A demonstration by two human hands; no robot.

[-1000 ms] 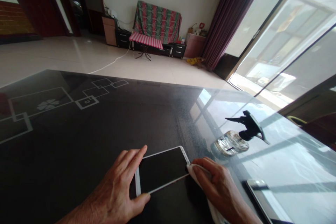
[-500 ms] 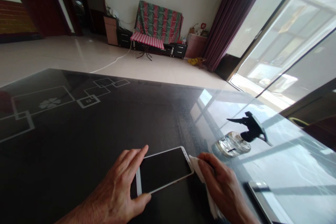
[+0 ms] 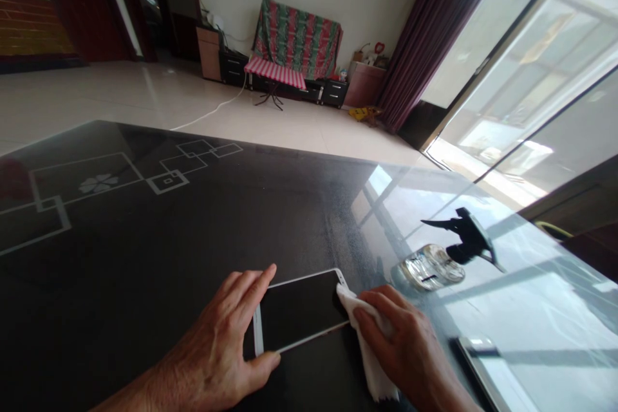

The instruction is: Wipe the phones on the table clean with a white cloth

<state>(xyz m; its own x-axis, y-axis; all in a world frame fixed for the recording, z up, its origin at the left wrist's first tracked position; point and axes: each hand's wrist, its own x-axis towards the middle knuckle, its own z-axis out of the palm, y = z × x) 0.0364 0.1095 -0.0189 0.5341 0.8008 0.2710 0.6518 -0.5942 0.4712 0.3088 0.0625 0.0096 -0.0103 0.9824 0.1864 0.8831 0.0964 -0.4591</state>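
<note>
A white-framed smartphone [image 3: 302, 312] lies screen up on the dark glossy table [image 3: 203, 225]. My left hand [image 3: 232, 328] grips its left end, with the thumb at the near edge and the fingers at the far edge. Pinched in my right hand [image 3: 405, 335] is a white cloth [image 3: 369, 354], and its tip covers the phone's right end. The lower part of the cloth hangs down onto the table. Beyond my right hand stands a clear spray bottle [image 3: 429, 268] with a black trigger head.
A second phone [image 3: 497, 370] lies at the right, beside my right forearm. Across the tiled floor are a striped folding table [image 3: 275, 73] and a cloth-draped object [image 3: 298, 38]. Purple curtains [image 3: 429, 32] hang by the glass door at the right.
My right hand has moved the cloth slightly left, from beside the phone's right edge onto its right end. My left hand keeps its hold on the phone.
</note>
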